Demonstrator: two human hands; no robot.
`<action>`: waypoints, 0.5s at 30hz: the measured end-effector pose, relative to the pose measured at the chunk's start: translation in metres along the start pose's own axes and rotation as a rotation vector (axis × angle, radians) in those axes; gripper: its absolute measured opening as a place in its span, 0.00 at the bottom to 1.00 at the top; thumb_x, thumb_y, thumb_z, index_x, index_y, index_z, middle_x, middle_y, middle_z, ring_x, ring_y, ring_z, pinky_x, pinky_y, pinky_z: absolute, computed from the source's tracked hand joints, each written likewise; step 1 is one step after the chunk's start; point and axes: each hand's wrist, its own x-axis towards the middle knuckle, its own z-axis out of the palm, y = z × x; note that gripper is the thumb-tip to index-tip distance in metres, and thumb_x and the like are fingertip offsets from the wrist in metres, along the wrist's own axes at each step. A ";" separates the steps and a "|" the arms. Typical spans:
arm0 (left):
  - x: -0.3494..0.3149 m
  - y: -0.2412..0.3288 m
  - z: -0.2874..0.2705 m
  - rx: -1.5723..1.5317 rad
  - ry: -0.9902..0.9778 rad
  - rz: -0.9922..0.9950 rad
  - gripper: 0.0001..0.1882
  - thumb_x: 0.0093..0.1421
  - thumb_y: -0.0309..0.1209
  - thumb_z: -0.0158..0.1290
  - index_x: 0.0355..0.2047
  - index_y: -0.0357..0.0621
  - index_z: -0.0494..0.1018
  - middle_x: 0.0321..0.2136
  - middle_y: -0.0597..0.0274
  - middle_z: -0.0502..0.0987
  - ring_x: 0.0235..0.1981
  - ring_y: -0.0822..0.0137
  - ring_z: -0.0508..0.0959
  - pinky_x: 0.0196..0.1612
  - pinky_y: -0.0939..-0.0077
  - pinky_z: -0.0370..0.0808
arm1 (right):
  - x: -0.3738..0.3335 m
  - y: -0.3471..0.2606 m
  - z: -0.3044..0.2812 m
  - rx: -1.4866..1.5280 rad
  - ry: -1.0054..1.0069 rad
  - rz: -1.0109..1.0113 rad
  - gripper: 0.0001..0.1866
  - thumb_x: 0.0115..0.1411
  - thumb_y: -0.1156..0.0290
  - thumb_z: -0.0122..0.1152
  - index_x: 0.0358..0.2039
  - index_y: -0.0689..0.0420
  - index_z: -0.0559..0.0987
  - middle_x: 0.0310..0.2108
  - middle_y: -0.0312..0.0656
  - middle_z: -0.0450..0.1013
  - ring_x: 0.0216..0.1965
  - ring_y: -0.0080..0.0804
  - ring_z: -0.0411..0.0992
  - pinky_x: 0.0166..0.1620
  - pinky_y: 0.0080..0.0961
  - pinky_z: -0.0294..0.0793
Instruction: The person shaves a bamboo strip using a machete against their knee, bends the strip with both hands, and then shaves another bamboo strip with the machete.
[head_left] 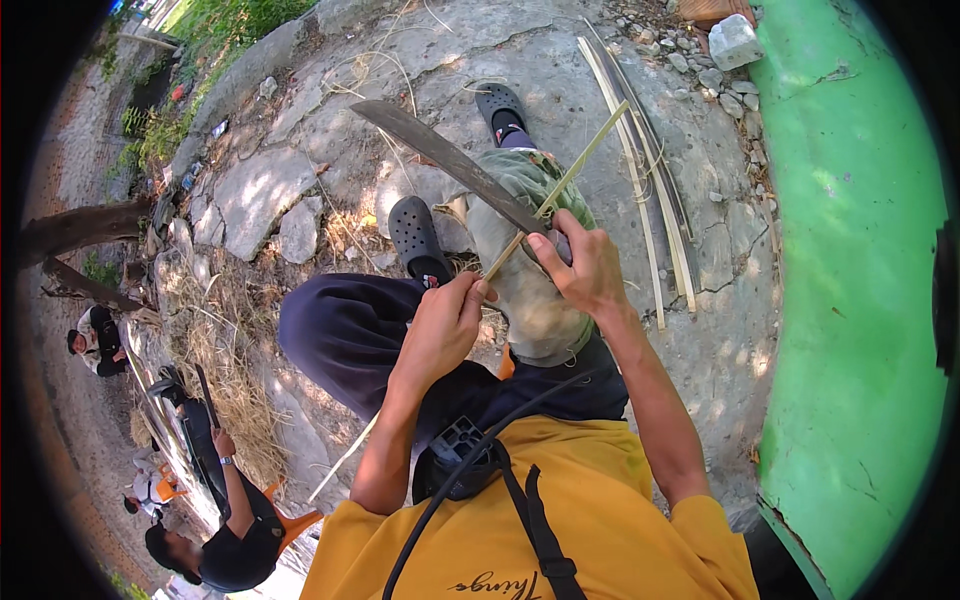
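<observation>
Right grip point(583, 265), right of centre, clasps a long knife point(445, 153) slanting toward the upper left; left grip point(446, 318), near frame centre, pinches a pale strip point(583, 160) crossing the knife.

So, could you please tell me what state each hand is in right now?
Left hand: closed, pinching the thin pale strip.
Right hand: closed, gripping the long knife at its near end.

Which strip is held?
The strip crossing the knife, pinched in the left hand; the other strips lie bunched on the ground to the right.
</observation>
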 end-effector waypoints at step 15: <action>0.009 -0.003 0.017 -0.343 -0.131 -0.074 0.20 0.81 0.38 0.45 0.31 0.44 0.72 0.18 0.80 0.59 0.20 0.84 0.55 0.23 0.80 0.51 | 0.011 0.005 0.001 -0.051 -0.041 0.004 0.29 0.65 0.38 0.63 0.33 0.57 0.78 0.16 0.51 0.74 0.25 0.58 0.80 0.30 0.49 0.76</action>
